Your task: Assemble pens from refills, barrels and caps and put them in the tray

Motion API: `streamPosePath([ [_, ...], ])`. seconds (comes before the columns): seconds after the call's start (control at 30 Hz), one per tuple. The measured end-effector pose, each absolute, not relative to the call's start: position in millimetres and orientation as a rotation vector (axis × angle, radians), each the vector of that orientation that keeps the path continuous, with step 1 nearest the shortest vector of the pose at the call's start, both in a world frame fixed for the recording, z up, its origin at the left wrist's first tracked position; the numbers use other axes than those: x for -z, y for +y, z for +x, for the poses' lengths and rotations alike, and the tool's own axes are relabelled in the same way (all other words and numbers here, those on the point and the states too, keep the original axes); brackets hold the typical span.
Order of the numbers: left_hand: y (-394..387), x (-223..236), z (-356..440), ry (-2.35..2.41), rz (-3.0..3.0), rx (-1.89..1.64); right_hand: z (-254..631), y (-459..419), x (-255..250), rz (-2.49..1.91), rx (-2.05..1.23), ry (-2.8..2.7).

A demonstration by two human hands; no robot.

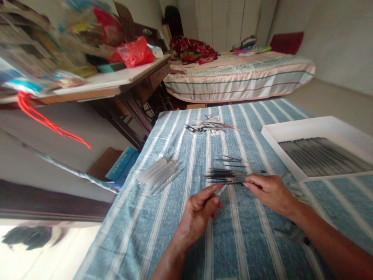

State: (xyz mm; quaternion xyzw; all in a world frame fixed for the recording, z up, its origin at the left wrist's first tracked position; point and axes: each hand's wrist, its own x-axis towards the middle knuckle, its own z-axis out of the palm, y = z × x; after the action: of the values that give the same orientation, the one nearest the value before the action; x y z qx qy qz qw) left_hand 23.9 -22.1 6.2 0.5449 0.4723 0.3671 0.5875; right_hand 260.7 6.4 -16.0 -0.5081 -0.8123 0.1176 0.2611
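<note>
My left hand [201, 208] is closed around a thin pale tube [223, 190], its index finger stretched along the near side of a row of slim black rods [223, 174]. My right hand [269, 192] pinches the right end of one slim dark rod [233, 183] at the near edge of that row. Just beyond lie a few loose dark rods [231, 159]. To the left, a bundle of pale translucent tubes [159, 174] rests on the striped cloth. What kind of rods these are is too small to tell.
A white tray [269, 136] at the right holds many grey sticks [323, 155]. Farther back is a tangled heap of thin dark pieces [208, 126]. Small scraps [291, 231] lie by my right forearm. A cluttered desk [107, 85] stands left, a bed [239, 79] behind.
</note>
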Motion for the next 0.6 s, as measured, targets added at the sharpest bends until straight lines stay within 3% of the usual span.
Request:
streamPosePath([
  [0.17, -23, -12, 25, 0.973, 1.130, -0.881, 269, 16, 25, -1.631, -0.397, -2.385],
  [0.37, -25, -10, 26, 0.938, 1.119, -0.842, 261, 15, 29, -1.647, -0.275, -2.508],
  [0.6, -26, -11, 29, 0.922, 1.172, -0.780, 263, 17, 29, -1.582, -0.386, -2.427],
])
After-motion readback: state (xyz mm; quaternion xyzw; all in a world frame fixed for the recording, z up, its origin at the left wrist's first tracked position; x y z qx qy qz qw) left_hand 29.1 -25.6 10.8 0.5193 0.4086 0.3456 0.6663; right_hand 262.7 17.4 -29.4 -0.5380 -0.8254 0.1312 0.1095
